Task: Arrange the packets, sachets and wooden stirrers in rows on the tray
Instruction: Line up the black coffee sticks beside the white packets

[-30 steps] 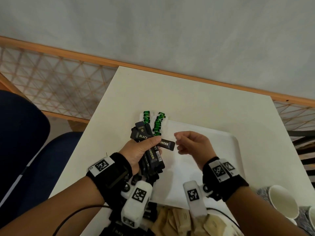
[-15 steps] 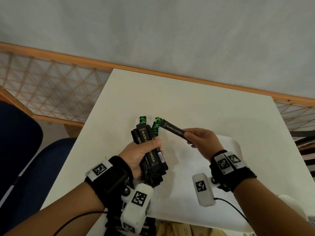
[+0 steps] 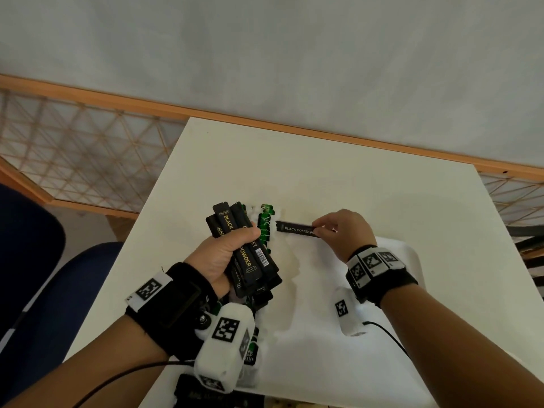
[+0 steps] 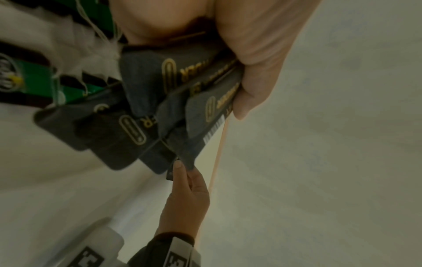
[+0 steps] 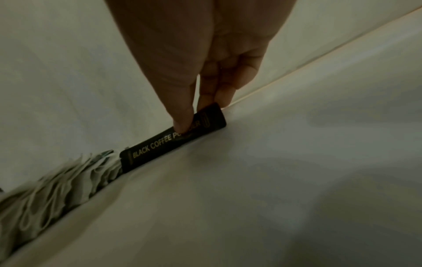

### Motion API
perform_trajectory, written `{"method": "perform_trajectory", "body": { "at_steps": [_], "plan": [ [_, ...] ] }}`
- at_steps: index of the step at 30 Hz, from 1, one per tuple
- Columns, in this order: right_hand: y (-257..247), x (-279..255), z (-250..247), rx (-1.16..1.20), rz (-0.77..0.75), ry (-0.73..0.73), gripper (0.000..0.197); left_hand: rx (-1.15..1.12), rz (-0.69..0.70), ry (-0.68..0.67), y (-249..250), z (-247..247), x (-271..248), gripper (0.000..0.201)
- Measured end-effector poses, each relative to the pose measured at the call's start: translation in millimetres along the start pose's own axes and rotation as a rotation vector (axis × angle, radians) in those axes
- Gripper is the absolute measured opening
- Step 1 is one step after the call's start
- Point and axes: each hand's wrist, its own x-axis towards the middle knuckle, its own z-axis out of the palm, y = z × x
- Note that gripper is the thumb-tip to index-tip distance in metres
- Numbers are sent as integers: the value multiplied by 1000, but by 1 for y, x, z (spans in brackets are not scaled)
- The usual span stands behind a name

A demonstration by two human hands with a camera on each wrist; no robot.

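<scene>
The task looks to be in its early part. The right hand (image 3: 338, 231) pinches one black coffee sachet (image 3: 297, 229) by its end between thumb and fingers, holding it level at the far edge of the white tray (image 3: 406, 290); from the right wrist view it seems to be touching or nearly touching the tray by the rim, with its other end against a run of green-and-white tea packets (image 3: 265, 222) that already stand along the tray's left side. So, as I read it, the tea row is at least partly laid and this sachet would be the first of a coffee row, for I see no other black one lying on the tray's open floor. The left hand (image 3: 223, 257) is closed around a thick bundle of black coffee sachets (image 3: 250, 254), fanned a little, held above the tray's left edge over the bench (image 3: 294, 160); all of these are yet to be set down. More dark packets lie at the near edge below the left wrist, partly hidden. No wooden stirrers are clearly visible, so that row appears not yet begun.
</scene>
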Motion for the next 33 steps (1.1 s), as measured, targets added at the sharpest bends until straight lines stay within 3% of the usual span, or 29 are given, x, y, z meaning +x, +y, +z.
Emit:
{"method": "perform_trajectory", "body": {
  "at_steps": [9, 12, 14, 16, 18, 20, 24, 29, 33],
  "plan": [
    [2, -2, -1, -6, 3, 41, 16, -1, 7, 11, -6, 1, 4, 7],
    [-9, -9, -7, 128, -28, 91, 13, 28, 28, 22, -7, 3, 5, 9],
    [-25, -17, -13, 302, -25, 0, 17, 42, 39, 30, -9, 5, 5, 10],
    [-40, -28, -18, 477, -9, -188, 26, 56, 37, 35, -11, 7, 3, 10],
    [-50, -39, -21, 569, -14, -317, 18, 76, 31, 37, -13, 9, 2, 7],
    [-53, -46, -21, 611, -35, -362, 5, 88, 29, 42, -15, 11, 0, 6],
    [-45, -48, -20, 691, -5, -362, 14, 89, 31, 59, -14, 12, -3, 15],
    [-18, -39, -21, 288, -15, -107, 18, 19, 26, 97, -10, 8, -2, 5],
    [-3, -32, -16, 137, 18, -129, 18, 24, 22, 108, -7, 3, -2, 12]
  ]
}}
